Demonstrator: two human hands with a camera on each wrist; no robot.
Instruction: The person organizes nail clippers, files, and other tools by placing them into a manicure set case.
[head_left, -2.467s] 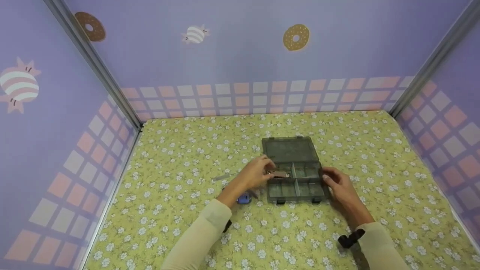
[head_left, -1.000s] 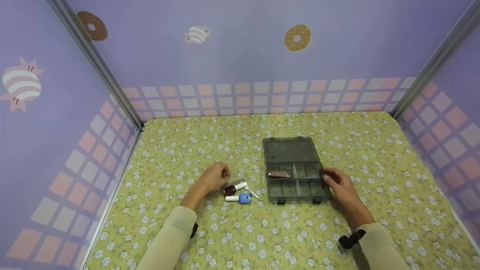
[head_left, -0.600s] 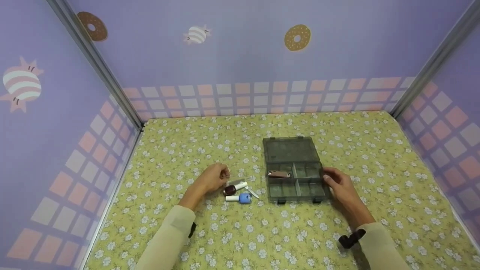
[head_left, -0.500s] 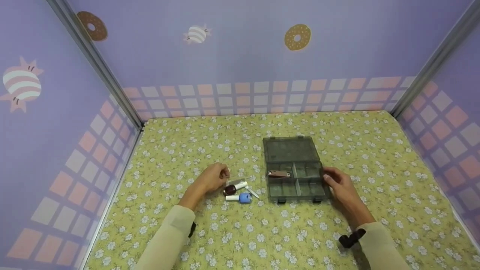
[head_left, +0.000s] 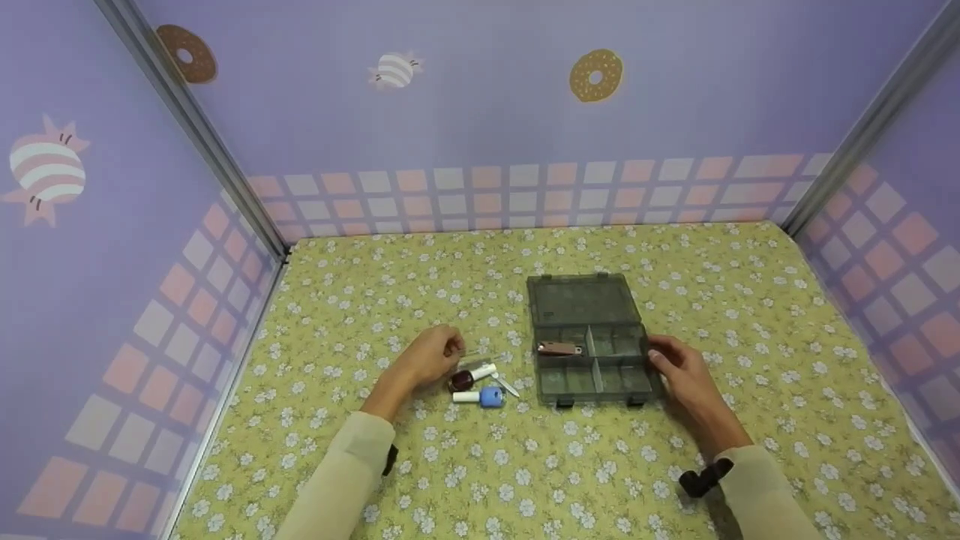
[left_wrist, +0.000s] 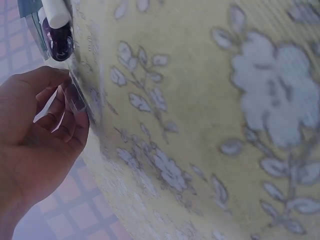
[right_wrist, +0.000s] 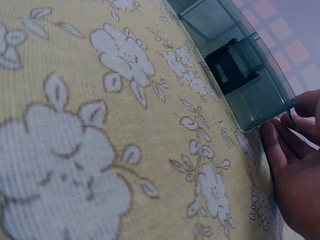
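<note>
My left hand (head_left: pixel 431 355) pinches a clear flat strip (left_wrist: pixel 75 97) between thumb and fingers, low over the cloth. Right beside it lie a dark red nail polish bottle (head_left: pixel 461 381) with a white cap and a blue nail polish bottle (head_left: pixel 491 397), also white-capped. A slim pale pointed tool (head_left: pixel 505 385) lies next to them. My right hand (head_left: pixel 681 367) grips the right side of a smoky see-through compartment box (head_left: pixel 585 399), thumb above and fingers along the side. The box stands with its lid laid back. A pinkish nail clipper (head_left: pixel 559 349) sits in its back left compartment.
Yellow-green flowered cloth (head_left: pixel 360 300) covers the table. Purple walls (head_left: pixel 480 112) with metal corner posts (head_left: pixel 862 120) enclose the back and sides. A black latch (right_wrist: pixel 232 65) shows on the box's front in the right wrist view.
Earlier my left hand set the nail clipper into the box. It then moved left to the clear strip, which now lies nearer the bottles. My right hand stays at the box.
</note>
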